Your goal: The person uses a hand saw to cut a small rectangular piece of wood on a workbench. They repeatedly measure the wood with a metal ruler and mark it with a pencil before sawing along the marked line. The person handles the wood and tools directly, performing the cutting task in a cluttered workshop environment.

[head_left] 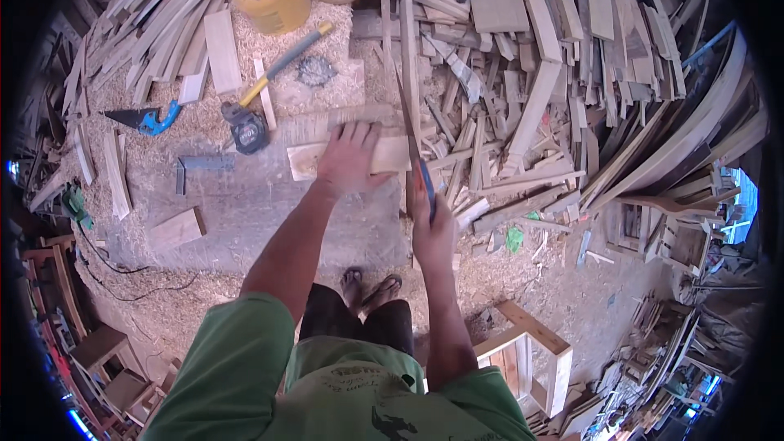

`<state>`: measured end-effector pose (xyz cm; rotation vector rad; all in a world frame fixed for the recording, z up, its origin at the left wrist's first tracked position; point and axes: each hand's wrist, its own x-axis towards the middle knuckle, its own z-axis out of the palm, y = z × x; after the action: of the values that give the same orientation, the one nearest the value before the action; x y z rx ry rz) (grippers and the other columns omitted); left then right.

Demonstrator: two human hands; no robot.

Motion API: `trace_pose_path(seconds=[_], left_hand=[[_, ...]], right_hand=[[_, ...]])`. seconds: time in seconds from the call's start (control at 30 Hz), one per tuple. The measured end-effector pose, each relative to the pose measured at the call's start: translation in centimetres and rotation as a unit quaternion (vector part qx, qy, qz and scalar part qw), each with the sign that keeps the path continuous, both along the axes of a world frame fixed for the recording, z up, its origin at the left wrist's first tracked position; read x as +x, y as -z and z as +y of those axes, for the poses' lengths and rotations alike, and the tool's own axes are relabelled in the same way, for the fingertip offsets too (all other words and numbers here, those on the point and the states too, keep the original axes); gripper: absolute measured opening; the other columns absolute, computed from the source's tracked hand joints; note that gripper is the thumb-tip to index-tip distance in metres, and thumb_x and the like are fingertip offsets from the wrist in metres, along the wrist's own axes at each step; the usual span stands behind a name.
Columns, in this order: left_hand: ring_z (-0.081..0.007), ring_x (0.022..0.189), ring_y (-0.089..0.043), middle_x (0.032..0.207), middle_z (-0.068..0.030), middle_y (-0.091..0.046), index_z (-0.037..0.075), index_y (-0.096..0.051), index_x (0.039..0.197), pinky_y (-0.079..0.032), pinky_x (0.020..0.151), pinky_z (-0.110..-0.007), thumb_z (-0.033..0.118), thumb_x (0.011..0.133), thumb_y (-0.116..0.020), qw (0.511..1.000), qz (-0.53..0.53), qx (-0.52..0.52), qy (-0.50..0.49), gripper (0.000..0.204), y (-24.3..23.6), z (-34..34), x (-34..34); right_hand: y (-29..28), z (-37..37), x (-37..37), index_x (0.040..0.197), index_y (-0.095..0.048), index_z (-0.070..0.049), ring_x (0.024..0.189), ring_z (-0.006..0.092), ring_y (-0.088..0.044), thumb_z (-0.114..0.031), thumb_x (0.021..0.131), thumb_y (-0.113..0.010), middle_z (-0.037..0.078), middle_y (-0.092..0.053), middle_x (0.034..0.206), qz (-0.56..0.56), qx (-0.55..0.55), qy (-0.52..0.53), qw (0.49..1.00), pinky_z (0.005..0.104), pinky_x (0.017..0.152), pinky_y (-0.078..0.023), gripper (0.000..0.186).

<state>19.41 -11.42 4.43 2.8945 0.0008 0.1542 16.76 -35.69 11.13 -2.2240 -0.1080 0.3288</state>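
Observation:
My left hand (349, 155) bears down on a short pale wooden board (305, 162) at the bench edge, its fingers over the far side and its thumb by the near side. My right hand (434, 233) is closed round the blue and orange handle of a hand saw (411, 131). The saw's narrow blade points away from me, right beside the board's right end; whether the teeth touch the wood I cannot tell. A flat wooden strip (359, 114) lies just beyond the board.
On the worn workbench (269, 229) are a hammer (286, 61), a tape measure (247, 131), a metal square (204, 163), a blue-handled saw (155, 118) and a wood offcut (177, 229). Yellow tubs (273, 0) stand behind. Scrap wood (490, 98) is heaped right; a wooden frame (539, 351) stands near.

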Motion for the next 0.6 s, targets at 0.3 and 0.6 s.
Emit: trace_pose_path(seconds=[0.3, 0.6], left_hand=[[-0.0374, 0.138, -0.052, 0.147, -0.0213, -0.058, -0.005, -0.055, 0.159, -0.039, 0.121, -0.056, 0.070, 0.083, -0.083, 0.999, -0.027, 0.018, 0.000, 0.111, 0.2, 0.5, -0.1], [-0.0374, 0.135, -0.053, 0.144, -0.0200, -0.059, -0.005, -0.054, 0.160, -0.040, 0.120, -0.057, 0.071, 0.083, -0.084, 1.000, 0.003, 0.000, 0.004, 0.112, 0.5, 0.1, -1.3]], right_hand=[[-1.8, -10.8, -18.0, 0.126, -0.072, 0.001, 0.073, 0.0294, -0.074, -0.030, 0.118, -0.061, 0.025, -0.070, 0.082, -0.005, 0.012, 0.049, 0.999, 0.0453, 0.065, -0.054, 0.035], [2.4, -2.6, -4.3, 0.116, -0.072, -0.001, 0.073, 0.0430, -0.074, -0.035, 0.118, -0.061, 0.022, -0.072, 0.082, -0.023, 0.026, 0.011, 0.999, 0.0517, 0.068, -0.055, 0.036]])
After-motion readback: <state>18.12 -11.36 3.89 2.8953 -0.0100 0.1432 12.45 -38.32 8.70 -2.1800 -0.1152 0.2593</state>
